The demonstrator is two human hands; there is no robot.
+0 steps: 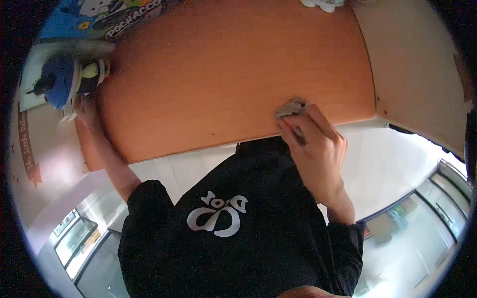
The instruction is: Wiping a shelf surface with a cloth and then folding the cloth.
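Near the front edge of the wooden tabletop, my right hand (320, 141) pinches a crumpled greyish-white wad (290, 108), a cloth or tissue, pressed on the surface. Whether it is fabric or paper I cannot tell. My left arm stretches to the far left side, where my left hand (87, 113) meets a bundle of blue, white, yellow-green and dark items (62, 79). The left fingers are blurred and partly hidden behind that bundle, so their grip does not show. What the bundled items are is unclear.
The orange-brown wooden tabletop (223, 74) lies between pale side panels at left and right (412, 64). A blue cartoon-printed sheet or box (99, 20) occupies the back left corner. At the back right rests a white scalloped object (324, 5). A small dark speck marks the front left.
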